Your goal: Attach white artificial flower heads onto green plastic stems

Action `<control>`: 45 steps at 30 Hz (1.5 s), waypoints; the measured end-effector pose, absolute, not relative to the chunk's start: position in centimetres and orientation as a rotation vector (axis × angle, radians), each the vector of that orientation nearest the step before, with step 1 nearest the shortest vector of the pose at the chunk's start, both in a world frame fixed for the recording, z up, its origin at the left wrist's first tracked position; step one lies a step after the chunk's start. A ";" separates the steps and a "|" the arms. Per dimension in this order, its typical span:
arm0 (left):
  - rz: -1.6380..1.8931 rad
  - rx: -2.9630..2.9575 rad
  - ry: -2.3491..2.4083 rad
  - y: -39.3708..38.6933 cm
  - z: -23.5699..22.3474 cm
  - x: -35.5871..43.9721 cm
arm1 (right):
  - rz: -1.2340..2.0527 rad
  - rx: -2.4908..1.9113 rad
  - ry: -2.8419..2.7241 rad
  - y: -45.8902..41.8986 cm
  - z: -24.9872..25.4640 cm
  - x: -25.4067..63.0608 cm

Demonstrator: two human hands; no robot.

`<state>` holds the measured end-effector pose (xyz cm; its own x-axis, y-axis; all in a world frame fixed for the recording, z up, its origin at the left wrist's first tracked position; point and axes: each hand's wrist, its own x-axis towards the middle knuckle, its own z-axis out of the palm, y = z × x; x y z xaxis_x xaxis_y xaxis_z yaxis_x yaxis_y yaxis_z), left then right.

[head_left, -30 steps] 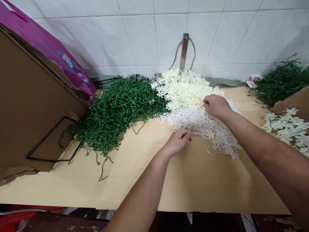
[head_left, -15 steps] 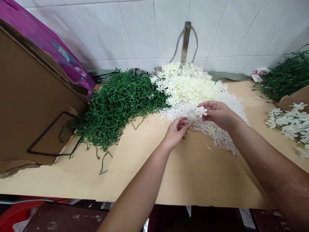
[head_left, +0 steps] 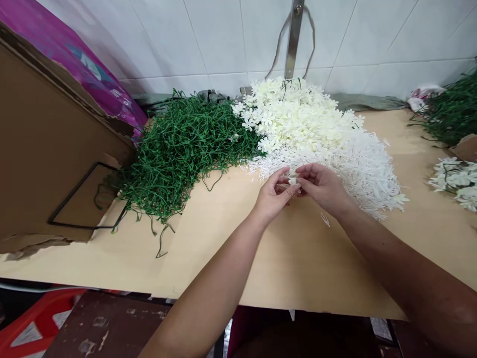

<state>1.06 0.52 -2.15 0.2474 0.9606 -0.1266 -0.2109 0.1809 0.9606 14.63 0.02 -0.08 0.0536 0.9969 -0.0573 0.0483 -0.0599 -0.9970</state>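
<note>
My right hand pinches a small white artificial flower between thumb and fingers. My left hand meets it from the left, thumb and fingers closed at the flower's lower side; what they grip is too small and covered to make out. Just behind both hands spreads a pile of thin white plastic sticks, perhaps stamens. Beyond the sticks rises a heap of cream-white artificial flower heads. To the left of the flowers is a tangled mound of green plastic stems.
A cardboard box with a black wire handle stands at left, a purple bag behind it. More green stems and white blossoms lie at right. A metal strip hangs on the tiled wall. A red stool is below the table.
My right hand has come from the flower heap toward my left hand, bringing one flower. My left hand opened briefly, then closed by the flower. The view has tipped downward.
</note>
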 end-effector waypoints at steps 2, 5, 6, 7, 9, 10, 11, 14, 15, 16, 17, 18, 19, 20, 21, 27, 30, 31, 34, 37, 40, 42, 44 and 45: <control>1.000 1.074 0.939 0.6 -2.3 1.1 | 1.185 -1.277 -1.202 -0.1 -0.3 14.5; 1.026 1.115 0.986 0.9 -2.7 1.0 | 1.194 -1.265 -1.199 0.0 -0.5 14.7; 1.054 1.124 1.024 1.1 -2.8 0.9 | 1.196 -1.264 -1.191 0.0 -0.5 14.9; 1.088 1.134 1.071 1.2 -3.0 0.7 | 1.198 -1.261 -1.178 0.1 -0.5 15.1; 1.185 1.152 1.169 1.6 -3.2 0.4 | 1.215 -1.238 -1.118 0.2 -0.4 15.4; 1.244 1.166 1.205 1.7 -3.3 0.2 | 1.241 -1.220 -1.068 0.2 -0.4 15.5; 1.305 1.187 1.229 1.8 -3.3 0.1 | 1.277 -1.202 -1.005 0.2 -0.3 15.6; 1.397 1.317 1.224 1.7 -2.9 -0.2 | 1.460 -1.158 -0.792 -0.1 0.0 15.9; 1.380 1.364 1.197 1.6 -2.7 -0.2 | 1.533 -1.152 -0.735 -0.2 0.2 15.9; 1.347 1.402 1.159 1.4 -2.5 -0.2 | 1.600 -1.151 -0.690 -0.3 0.4 15.9; 1.307 1.432 1.113 1.2 -2.3 -0.1 | 1.658 -1.153 -0.661 -0.4 0.5 16.0; 1.273 1.455 1.066 1.0 -2.2 0.0 | 1.707 -1.154 -0.649 -0.5 0.6 16.0; 1.254 1.472 1.027 0.8 -2.0 0.2 | 1.742 -1.153 -0.649 -0.6 0.6 15.9; 1.248 1.489 0.999 0.7 -1.9 0.3 | 1.767 -1.149 -0.659 -0.6 0.6 15.9; 1.248 1.504 0.983 0.6 -1.9 0.4 | 1.781 -1.142 -0.677 -0.7 0.6 15.8; 1.198 1.297 1.093 0.9 -1.8 0.6 | 1.671 -1.171 -0.870 -0.8 0.0 15.8; 1.246 1.141 1.137 1.3 -1.8 0.5 | 1.360 -1.287 -1.207 -1.0 0.1 16.0; 1.269 1.114 1.139 1.4 -1.8 0.5 | 1.223 -1.345 -1.374 -1.0 0.1 16.1; 1.319 1.078 1.135 1.8 -1.8 0.2 | 0.764 -1.491 -1.889 -1.3 -0.2 16.0; 1.340 1.055 1.169 2.1 -1.9 0.0 | 0.380 -1.543 -2.216 -1.5 -1.1 15.4; 1.347 1.047 1.194 2.2 -2.1 -0.1 | 0.282 -1.552 -2.296 -1.4 -1.6 14.8; 1.347 1.052 1.190 2.3 -2.1 -0.1 | 0.317 -1.530 -2.239 -1.1 -1.2 14.9; 1.338 1.050 1.184 2.2 -2.2 -0.2 | 0.347 -1.537 -2.121 -0.4 0.0 15.5; 1.331 1.045 1.182 2.2 -2.2 -0.3 | 0.336 -1.559 -2.041 0.1 0.8 16.0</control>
